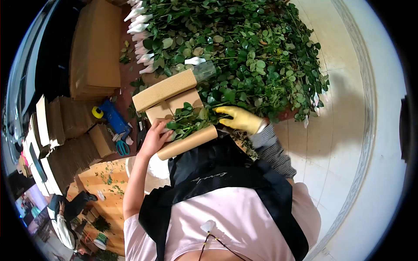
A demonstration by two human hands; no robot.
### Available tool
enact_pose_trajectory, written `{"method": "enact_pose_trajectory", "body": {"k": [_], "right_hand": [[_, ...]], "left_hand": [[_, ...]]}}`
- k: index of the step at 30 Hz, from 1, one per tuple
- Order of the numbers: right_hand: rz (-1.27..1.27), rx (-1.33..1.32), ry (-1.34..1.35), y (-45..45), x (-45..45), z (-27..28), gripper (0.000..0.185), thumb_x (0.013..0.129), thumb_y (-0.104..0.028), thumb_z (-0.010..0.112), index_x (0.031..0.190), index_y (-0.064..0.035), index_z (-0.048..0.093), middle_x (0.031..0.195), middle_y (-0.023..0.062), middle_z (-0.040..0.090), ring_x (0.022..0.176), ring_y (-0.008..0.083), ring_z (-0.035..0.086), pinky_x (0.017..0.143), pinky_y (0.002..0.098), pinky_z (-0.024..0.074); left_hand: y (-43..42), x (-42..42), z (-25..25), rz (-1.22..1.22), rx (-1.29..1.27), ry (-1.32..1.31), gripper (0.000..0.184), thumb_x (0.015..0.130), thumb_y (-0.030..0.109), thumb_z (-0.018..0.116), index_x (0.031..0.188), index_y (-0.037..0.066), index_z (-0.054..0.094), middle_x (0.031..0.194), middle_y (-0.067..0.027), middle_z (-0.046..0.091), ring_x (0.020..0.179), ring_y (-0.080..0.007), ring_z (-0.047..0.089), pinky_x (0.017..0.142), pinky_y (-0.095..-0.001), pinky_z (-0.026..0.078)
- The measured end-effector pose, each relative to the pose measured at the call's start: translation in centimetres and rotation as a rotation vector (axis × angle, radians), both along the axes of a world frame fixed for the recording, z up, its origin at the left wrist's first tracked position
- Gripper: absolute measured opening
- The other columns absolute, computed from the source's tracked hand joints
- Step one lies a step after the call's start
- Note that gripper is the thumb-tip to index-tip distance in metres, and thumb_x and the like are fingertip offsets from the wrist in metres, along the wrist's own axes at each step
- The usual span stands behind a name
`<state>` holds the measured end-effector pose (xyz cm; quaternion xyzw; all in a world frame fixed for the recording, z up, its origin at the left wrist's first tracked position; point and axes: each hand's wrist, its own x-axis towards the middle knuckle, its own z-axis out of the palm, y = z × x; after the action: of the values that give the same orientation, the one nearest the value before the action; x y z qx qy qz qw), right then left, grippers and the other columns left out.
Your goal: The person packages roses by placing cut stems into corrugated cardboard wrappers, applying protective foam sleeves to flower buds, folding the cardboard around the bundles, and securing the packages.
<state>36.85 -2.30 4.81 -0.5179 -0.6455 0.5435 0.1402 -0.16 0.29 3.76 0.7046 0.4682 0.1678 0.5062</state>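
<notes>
A bunch of leafy green rose stems [191,121] lies in front of me between a flat cardboard sheet [180,101] and a rolled brown cardboard edge [187,142]. My bare left hand [156,137] is at the left end of this bunch, its fingers curled around the pale flower-head end, which they partly hide. At the stems' other end is my right hand [239,119] in a yellow glove. Its thumb and fingers are apart, with the fingertips near the leaves and nothing visibly gripped. A corrugated cardboard roll [165,90] with clear wrap at its right end lies just beyond.
A large pile of leafy stems [244,56] with white-netted heads [139,28] covers the far side of the table. Cardboard stacks [96,52] stand at left, near a blue tool [114,116] and teal-handled scissors [122,148]. Another person [65,222] is at lower left.
</notes>
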Motion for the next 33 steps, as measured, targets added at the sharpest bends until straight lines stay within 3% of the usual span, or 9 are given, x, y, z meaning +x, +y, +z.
{"method": "enact_pose_trajectory", "body": {"k": [3,7,11,12,16,17,23,29,33], "right_hand": [[-0.045,-0.445,0.44,3.9,2.9,5.7,0.054,0.097,-0.014,0.063,0.148,-0.0109,0.045,0.144,0.011,0.055,0.13,0.0273,0.054,0.111,0.0391,0.0426],[-0.381,0.244,-0.009,10.4,3.7,6.0,0.048,0.096,-0.016,0.061,0.143,-0.0175,0.052,0.139,0.0105,0.059,0.127,0.0272,0.056,0.109,0.0418,0.0438],[-0.322,0.567,-1.195,15.9,6.7,-2.6,0.036,0.088,-0.017,0.066,0.124,-0.015,0.066,0.122,0.0098,0.066,0.109,0.0279,0.063,0.104,0.0414,0.044],[-0.401,0.899,-0.946,16.4,9.1,-8.6,0.02,0.083,-0.015,0.068,0.102,-0.0107,0.072,0.108,0.0087,0.069,0.106,0.0276,0.062,0.102,0.0416,0.0446],[-0.6,0.947,-0.83,16.3,8.9,-2.5,0.017,0.077,-0.004,0.069,0.092,-0.0122,0.067,0.105,0.0088,0.071,0.105,0.0311,0.065,0.099,0.0454,0.0471],[-0.639,1.274,-0.762,16.1,9.3,-1.3,0.019,0.079,0.0,0.066,0.095,-0.0104,0.068,0.106,0.0104,0.071,0.107,0.0299,0.065,0.101,0.0451,0.0471],[-0.403,1.121,-0.729,12.7,8.7,8.1,0.025,0.084,0.002,0.062,0.107,-0.0054,0.068,0.104,0.0133,0.071,0.101,0.0302,0.066,0.102,0.0472,0.0475],[-0.911,1.028,-0.406,12.7,8.9,4.5,0.028,0.087,-0.006,0.066,0.115,-0.0065,0.07,0.104,0.0187,0.068,0.094,0.0342,0.065,0.085,0.0395,0.0532],[-0.524,0.99,-0.719,13.9,8.2,1.3,0.057,0.087,-0.013,0.07,0.141,-0.0136,0.052,0.103,0.0165,0.068,0.096,0.0317,0.064,0.089,0.0432,0.0526]], "left_hand": [[0.4,0.1,0.0,-0.124,0.554,0.203,0.039,0.086,0.009,0.071,0.124,0.006,0.061,0.117,-0.0146,0.06,0.097,-0.0342,0.063,0.082,-0.0399,0.054],[0.2,1.1,1.4,-0.127,0.438,0.314,0.044,0.085,0.015,0.072,0.127,0.01,0.06,0.105,-0.0128,0.061,0.094,-0.0325,0.065,0.078,-0.0402,0.055],[0.0,0.7,1.5,-0.187,0.343,0.52,0.045,0.086,0.021,0.073,0.128,0.012,0.061,0.093,-0.0106,0.065,0.078,-0.0326,0.068,0.069,-0.0406,0.056],[0.0,0.6,1.3,-0.142,0.259,0.478,0.045,0.086,0.021,0.073,0.128,0.01,0.061,0.097,-0.0115,0.067,0.08,-0.0332,0.069,0.069,-0.0406,0.056],[-0.4,0.5,0.6,-0.002,0.12,0.24,0.042,0.084,0.009,0.073,0.123,0.004,0.059,0.11,-0.0154,0.068,0.087,-0.0322,0.072,0.072,-0.0377,0.057],[-0.6,0.3,0.3,0.043,0.101,0.138,0.04,0.083,0.005,0.072,0.121,0.003,0.058,0.11,-0.0156,0.068,0.087,-0.0308,0.072,0.072,-0.0365,0.057],[-0.7,0.5,-1.3,0.139,0.226,0.009,0.035,0.084,-0.002,0.068,0.117,0.002,0.059,0.116,-0.0167,0.064,0.099,-0.0323,0.067,0.08,-0.0371,0.054],[-0.8,-0.3,-1.8,0.08,0.401,0.067,0.036,0.079,0.005,0.075,0.113,0.0,0.063,0.112,-0.0168,0.063,0.103,-0.0378,0.061,0.089,-0.0409,0.051],[-0.7,-0.4,-0.1,-0.01,0.387,0.098,0.046,0.075,0.015,0.082,0.114,-0.001,0.064,0.112,-0.0177,0.06,0.1,-0.0375,0.061,0.088,-0.0423,0.052]]}}
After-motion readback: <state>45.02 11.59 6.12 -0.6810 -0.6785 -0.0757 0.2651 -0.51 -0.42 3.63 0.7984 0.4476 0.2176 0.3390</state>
